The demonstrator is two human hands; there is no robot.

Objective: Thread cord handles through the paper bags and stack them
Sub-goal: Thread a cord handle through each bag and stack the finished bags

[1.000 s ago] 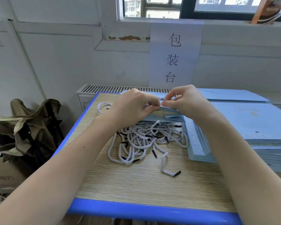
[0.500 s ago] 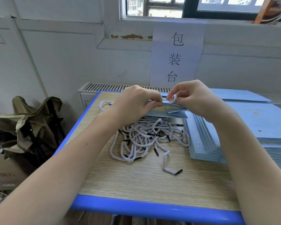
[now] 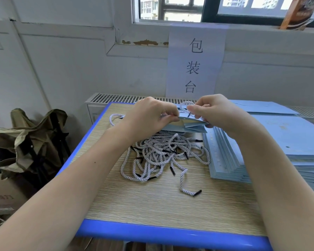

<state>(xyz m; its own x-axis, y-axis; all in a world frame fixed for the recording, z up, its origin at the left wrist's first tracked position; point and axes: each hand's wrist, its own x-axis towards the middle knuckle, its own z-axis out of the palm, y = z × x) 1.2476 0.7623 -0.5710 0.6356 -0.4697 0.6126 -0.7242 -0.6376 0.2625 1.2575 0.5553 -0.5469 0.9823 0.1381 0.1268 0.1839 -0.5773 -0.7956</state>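
Fingers of the left hand (image 3: 149,116) pinch the top edge of a folded blue paper bag (image 3: 187,126), held above the cord pile (image 3: 163,153); the right hand (image 3: 214,111) pinches a white cord (image 3: 184,105) looping just above that edge, bag stack (image 3: 261,151) beside its wrist

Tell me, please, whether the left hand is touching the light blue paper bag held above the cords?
Touching. The head view shows the left hand pinching the upper edge of the paper bag between thumb and fingers, no gap visible.
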